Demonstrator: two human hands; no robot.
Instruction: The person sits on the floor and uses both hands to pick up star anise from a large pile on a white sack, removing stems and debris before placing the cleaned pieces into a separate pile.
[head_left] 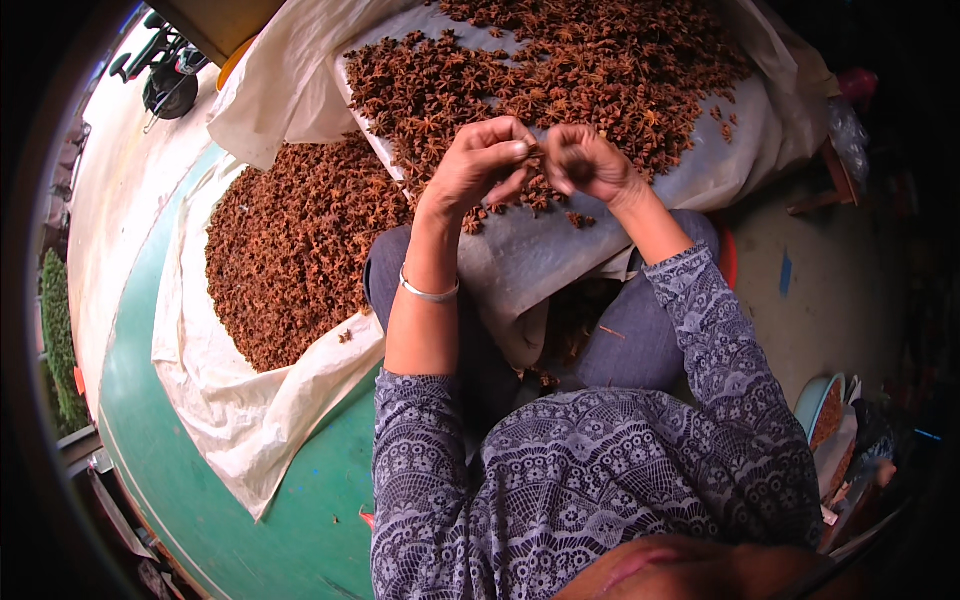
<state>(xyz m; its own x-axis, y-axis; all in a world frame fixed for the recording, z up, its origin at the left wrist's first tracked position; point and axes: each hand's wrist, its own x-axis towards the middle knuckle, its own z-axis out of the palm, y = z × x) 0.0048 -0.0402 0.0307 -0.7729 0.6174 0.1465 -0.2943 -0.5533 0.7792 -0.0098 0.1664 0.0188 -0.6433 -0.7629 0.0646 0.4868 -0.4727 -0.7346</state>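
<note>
Both hands meet fingertip to fingertip over the near edge of the upper pile (620, 75) of star anise, which lies on a grey sheet (510, 262) in front of the person's knees. The governing relation is the short gap between the two sets of fingertips. A small brown piece (534, 151), in all likelihood star anise, sits there: to the right of the left hand (478, 162) and to the left of the right hand (594, 167). The left hand is the nearer, its fingertips touching the piece. No long axis can be made out at this size.

State of the left hand: thumb and forefinger pinched together at the piece, the other fingers curled loosely beneath. State of the right hand: fingers bent inward toward the left; blur hides the tips, so how far they are open, and whether they grip anything, cannot be told.

The bulk of the upper pile lies beyond the hands, away from the body, spreading to both sides. One loose pod (579, 219) lies on the body side of the hands, nearer the right. The lower pile (300, 245) lies well to the left, on a white sheet (245, 430) over a green floor (320, 500); the left hand is the nearer to it.
</note>
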